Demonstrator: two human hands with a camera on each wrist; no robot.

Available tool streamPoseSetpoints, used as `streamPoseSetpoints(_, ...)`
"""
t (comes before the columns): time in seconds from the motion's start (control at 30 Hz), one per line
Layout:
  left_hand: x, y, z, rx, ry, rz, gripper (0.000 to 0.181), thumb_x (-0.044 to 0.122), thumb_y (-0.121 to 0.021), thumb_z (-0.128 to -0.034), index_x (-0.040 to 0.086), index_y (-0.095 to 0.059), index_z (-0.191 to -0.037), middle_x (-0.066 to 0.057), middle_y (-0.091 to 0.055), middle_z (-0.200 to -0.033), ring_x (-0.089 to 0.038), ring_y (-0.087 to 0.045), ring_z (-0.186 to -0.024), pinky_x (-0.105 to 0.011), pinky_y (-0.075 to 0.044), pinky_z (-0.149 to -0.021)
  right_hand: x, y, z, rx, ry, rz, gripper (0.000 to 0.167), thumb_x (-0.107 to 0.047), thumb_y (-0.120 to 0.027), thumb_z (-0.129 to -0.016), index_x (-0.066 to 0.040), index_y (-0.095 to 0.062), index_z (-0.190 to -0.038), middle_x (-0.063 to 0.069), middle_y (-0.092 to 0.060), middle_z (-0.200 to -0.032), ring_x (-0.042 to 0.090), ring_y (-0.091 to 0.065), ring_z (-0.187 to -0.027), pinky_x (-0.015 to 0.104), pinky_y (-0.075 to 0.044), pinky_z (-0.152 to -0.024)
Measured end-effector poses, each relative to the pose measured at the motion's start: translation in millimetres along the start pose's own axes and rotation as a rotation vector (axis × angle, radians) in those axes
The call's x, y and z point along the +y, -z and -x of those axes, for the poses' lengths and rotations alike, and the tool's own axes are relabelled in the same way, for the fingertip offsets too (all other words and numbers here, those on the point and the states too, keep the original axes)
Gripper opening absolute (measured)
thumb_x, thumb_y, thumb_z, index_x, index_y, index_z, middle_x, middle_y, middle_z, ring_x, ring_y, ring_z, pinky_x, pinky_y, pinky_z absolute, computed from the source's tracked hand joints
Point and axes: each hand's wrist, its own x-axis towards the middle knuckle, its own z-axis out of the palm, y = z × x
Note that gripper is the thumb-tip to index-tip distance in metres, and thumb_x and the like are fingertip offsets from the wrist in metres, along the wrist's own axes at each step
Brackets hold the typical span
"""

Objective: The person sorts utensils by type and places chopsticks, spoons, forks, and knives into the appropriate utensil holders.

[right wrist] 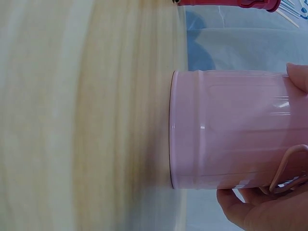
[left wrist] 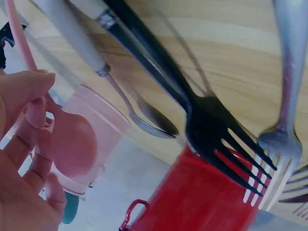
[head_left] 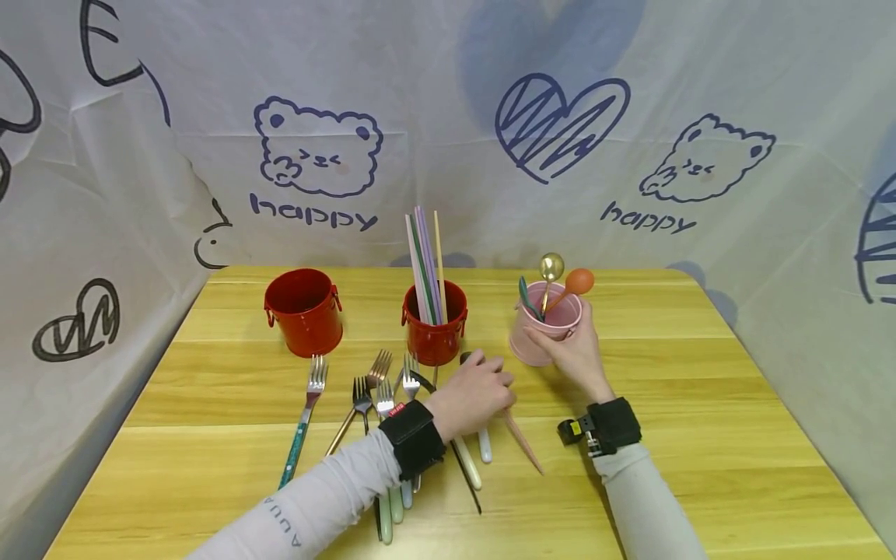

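Note:
My left hand (head_left: 472, 398) pinches a pink spoon (left wrist: 74, 144) by its handle, held just above the table. In the head view the spoon's slim handle (head_left: 525, 445) points toward the front, while the hand covers its bowl. My right hand (head_left: 579, 356) grips the pink bucket (head_left: 526, 344) from the right side near its rim. The bucket stands upright, with a gold spoon (head_left: 551, 267), an orange spoon (head_left: 579, 281) and a green utensil (head_left: 526, 294) in it. Beneath the left hand and forearm lie a black fork (left wrist: 202, 120), a white-handled spoon (left wrist: 149, 126) and other cutlery.
A red bucket (head_left: 427, 344) at the back middle holds several chopsticks (head_left: 423, 264). Another red bucket (head_left: 311, 327) stands to its left. A fork with a teal handle (head_left: 297, 447) lies apart at the left. White cloth (head_left: 448, 155) hangs behind the table (head_left: 700, 467).

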Motion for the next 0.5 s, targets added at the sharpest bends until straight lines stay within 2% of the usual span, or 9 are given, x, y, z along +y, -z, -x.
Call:
streamPoseSetpoints(0.1,-2.5,-2.9,-0.3,0.012,0.001,-0.037,0.011,0.027,-0.068,-0.094,0.032,-0.078,-0.097,0.014,-0.073,-0.097,-0.011,-0.057,-0.091,-0.027,-0.031,-0.076,16.0,-0.6,-5.6,0.01,0.007,-0.002,0.092,-0.008,-0.082,-0.082,0.0,-0.022,-0.152,0.024,-0.041,-0.151,0.038,-0.043,-0.141,0.051,-0.038,-0.118)
streamPoseSetpoints(0.23,-4.9,-5.6,0.1,0.012,0.009,-0.05,0.009,0.024,-0.07,-0.0923,0.03,-0.077,-0.092,0.012,-0.075,-0.085,-0.011,-0.064,-0.085,-0.026,-0.036,-0.075,22.0,-0.6,-7.0,0.013,0.025,-0.006,0.092,-0.01,-0.083,-0.082,-0.002,-0.024,-0.151,0.021,-0.043,-0.15,0.035,-0.045,-0.139,0.05,-0.039,-0.117)
streamPoseSetpoints(0.37,-6.4,-7.5,0.6,0.036,0.019,-0.013,0.013,0.018,-0.069,-0.0909,0.027,-0.077,-0.086,0.009,-0.073,-0.074,-0.01,-0.067,-0.072,-0.026,-0.046,-0.071,21.6,0.1,-6.1,0.007,0.043,-0.021,0.091,-0.009,-0.082,-0.082,-0.001,-0.024,-0.151,0.021,-0.042,-0.15,0.036,-0.045,-0.139,0.052,-0.039,-0.117)
streamPoseSetpoints(0.5,-8.5,-8.7,1.3,0.068,0.044,0.057,0.013,0.015,-0.07,-0.0908,0.024,-0.079,-0.087,0.009,-0.075,-0.077,-0.009,-0.068,-0.067,-0.026,-0.054,-0.066,20.1,0.5,-5.6,0.004,0.042,-0.029,0.091,-0.009,-0.082,-0.082,-0.001,-0.024,-0.151,0.021,-0.042,-0.15,0.037,-0.045,-0.139,0.052,-0.038,-0.118)
